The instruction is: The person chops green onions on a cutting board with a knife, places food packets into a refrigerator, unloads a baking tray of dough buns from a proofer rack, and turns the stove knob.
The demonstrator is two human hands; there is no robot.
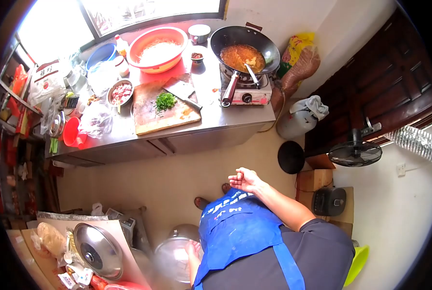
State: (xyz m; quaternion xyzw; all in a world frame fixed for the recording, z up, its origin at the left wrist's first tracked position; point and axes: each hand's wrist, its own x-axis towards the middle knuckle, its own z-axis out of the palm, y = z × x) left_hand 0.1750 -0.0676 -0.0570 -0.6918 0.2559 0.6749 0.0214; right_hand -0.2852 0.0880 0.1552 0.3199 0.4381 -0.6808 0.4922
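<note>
My right hand (244, 180) is raised in front of the blue apron (240, 227), its fingers curled in and nothing visible in them. Low on the left, my left hand (193, 248) hangs beside a round metal pot lid (170, 258); its fingers look loosely apart, and I cannot tell whether they touch the lid. On the counter ahead, a wok (221, 41) with reddish-brown broth (235, 57) and a ladle (251, 75) sits on a gas stove (254, 94). Chopped green herbs (165, 101) and a cleaver (179, 90) lie on a wooden cutting board (146, 116).
A red basin (177, 38), a bowl of meat (120, 92) and plastic bags stand along the steel counter (216, 123). To the right are a gas cylinder (296, 123), a black fan (355, 153) and cardboard boxes (312, 180). A large wok lid (97, 251) rests at lower left.
</note>
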